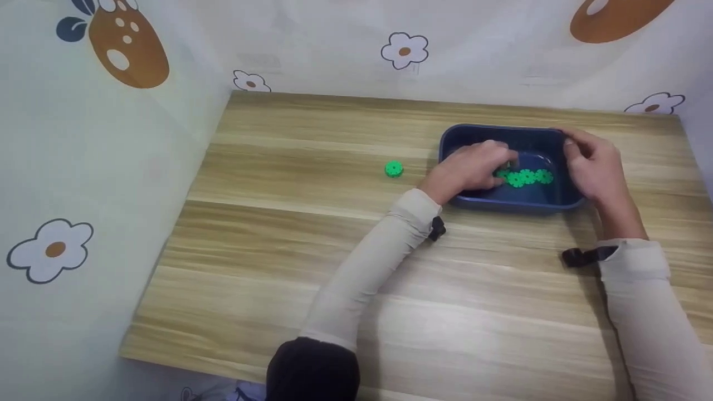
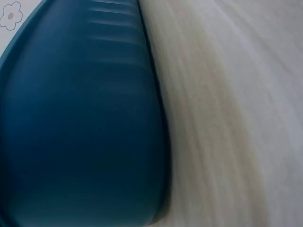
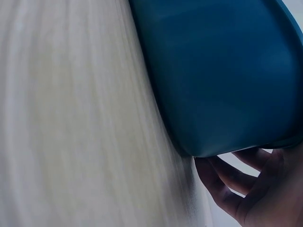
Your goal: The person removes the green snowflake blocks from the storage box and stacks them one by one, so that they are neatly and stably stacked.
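Note:
A dark blue plastic bin (image 1: 515,207) stands on the wooden table, with several green notched discs (image 1: 527,177) lying on its floor. My left hand (image 1: 473,166) reaches over the bin's left side, fingers bent down beside the leftmost discs. Whether it pinches one I cannot tell. At the other end my right hand (image 1: 599,167) grips the bin's right wall, thumb at the rim. In the right wrist view, the fingers (image 3: 222,189) of that hand lie against the outside of the bin (image 3: 227,80). The left wrist view shows only the bin's outer wall (image 2: 85,118), the left hand hidden.
Left of the bin, a green notched disc (image 1: 394,169), seemingly stacked on another, rests on the wood-grain table (image 1: 312,234). A flower-print backdrop (image 1: 334,50) rises behind the table and along its left side. Dark straps (image 1: 438,229) circle the sleeved wrists.

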Demonstrator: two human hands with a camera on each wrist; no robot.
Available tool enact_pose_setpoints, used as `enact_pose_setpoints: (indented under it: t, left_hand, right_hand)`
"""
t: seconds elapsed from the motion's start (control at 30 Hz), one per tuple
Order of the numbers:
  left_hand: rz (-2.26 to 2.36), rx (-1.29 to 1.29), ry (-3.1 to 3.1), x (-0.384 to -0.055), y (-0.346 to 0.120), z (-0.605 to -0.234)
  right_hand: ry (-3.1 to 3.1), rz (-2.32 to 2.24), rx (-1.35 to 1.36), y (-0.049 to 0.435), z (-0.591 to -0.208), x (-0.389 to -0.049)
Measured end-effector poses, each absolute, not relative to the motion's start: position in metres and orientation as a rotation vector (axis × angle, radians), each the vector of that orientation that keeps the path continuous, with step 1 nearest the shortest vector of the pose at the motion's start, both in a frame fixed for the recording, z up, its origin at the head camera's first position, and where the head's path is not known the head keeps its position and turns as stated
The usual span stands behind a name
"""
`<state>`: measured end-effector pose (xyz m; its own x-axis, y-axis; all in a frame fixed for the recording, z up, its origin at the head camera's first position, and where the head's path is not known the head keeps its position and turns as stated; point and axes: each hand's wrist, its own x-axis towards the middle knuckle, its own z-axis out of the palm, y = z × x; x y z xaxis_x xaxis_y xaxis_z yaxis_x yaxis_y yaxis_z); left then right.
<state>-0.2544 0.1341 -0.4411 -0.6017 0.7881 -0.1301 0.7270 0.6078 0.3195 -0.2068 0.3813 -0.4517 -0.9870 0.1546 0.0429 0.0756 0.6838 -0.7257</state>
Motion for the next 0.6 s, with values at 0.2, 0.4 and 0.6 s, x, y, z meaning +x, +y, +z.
enact_pose_setpoints:
  t: [0.2,0.4,0.6]
  left_hand:
    - [0.333,1.248,2.577,-0.2539,0.1344,-0.4403]
    - [0.346,1.281,2.560,-0.2547,0.1340,-0.4412]
    - [0.330,1.371,2.561,-0.2566,0.1335,-0.4454]
  right_hand:
    - [-2.788,1.194,-0.191,0.3819,-0.4518,-0.2066]
    - [-2.785,1.188,-0.193,0.3804,-0.4514,-0.2066]
    - [-2.784,1.201,-0.190,0.3799,-0.4515,-0.2068]
